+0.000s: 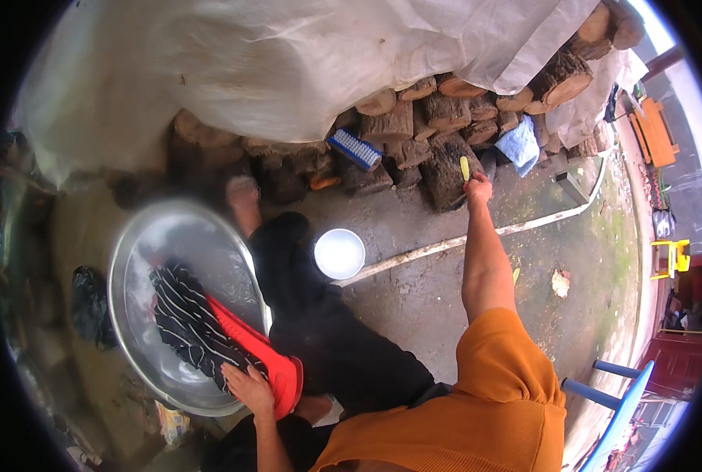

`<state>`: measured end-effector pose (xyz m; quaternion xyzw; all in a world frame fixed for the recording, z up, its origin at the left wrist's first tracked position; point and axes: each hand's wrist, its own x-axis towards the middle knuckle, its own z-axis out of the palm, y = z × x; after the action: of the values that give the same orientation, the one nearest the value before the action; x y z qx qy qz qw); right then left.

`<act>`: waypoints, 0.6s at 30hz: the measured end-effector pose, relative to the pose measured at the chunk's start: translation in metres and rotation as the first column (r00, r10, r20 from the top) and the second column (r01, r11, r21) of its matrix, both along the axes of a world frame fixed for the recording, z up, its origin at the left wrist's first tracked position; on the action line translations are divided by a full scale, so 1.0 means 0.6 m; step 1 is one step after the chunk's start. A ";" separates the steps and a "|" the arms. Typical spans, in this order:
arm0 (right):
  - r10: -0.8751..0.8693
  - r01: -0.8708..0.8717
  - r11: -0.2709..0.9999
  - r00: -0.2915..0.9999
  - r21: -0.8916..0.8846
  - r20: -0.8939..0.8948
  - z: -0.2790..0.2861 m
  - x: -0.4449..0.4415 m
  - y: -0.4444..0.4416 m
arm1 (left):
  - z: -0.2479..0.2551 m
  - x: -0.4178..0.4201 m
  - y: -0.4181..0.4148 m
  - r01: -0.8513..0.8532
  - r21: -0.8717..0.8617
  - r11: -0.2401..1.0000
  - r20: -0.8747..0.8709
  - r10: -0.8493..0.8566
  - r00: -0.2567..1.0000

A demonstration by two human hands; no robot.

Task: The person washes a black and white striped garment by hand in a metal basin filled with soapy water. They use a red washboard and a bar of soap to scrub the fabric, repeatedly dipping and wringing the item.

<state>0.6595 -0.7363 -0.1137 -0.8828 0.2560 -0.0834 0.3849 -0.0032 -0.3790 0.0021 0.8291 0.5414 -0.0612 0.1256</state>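
Observation:
My left hand (pixel 249 388) lies spread on a wet black cloth with white stripes (pixel 191 324), which drapes over a red washboard (pixel 268 366). The board leans in a large round metal basin (pixel 115 295) of soapy water. Out to the right, my right hand (pixel 479 187) reaches to the stacked firewood, its fingers by a small yellow-green object (pixel 464 168), perhaps a handle; whether they grip it is unclear. A scrub brush with a blue base and pale bristles (pixel 355 148) rests bristles up on the logs. A light blue cloth (pixel 520 146) hangs over the logs beyond my right hand.
A white bowl (pixel 339 253) stands on the wet concrete between basin and a pale pole (pixel 421 251). Plastic sheeting (pixel 239 65) covers the firewood (pixel 386 124). A black plastic bag (pixel 91 307) lies left of the basin. At right are a blue stool (pixel 619 419) and a yellow chair (pixel 675 259).

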 end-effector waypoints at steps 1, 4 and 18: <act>0.027 -0.027 0.998 1.000 -0.060 -0.001 0.001 -0.007 0.013 | 0.003 -0.002 -0.001 -0.010 0.004 1.000 -0.005 0.010 1.000; 0.072 -0.073 0.997 0.997 -0.028 -0.006 0.019 -0.030 0.041 | 0.013 -0.001 -0.006 -0.029 0.008 1.000 -0.029 0.030 0.999; 0.877 -0.935 0.137 0.268 0.327 0.399 0.386 -0.318 0.511 | -0.046 0.013 0.147 -0.207 0.184 0.961 0.244 0.160 0.956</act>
<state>0.4685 -0.4298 0.1181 -0.7126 -0.3390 0.1874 0.5850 0.0044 -0.2909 -0.0256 0.7851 0.6018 0.1028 0.1046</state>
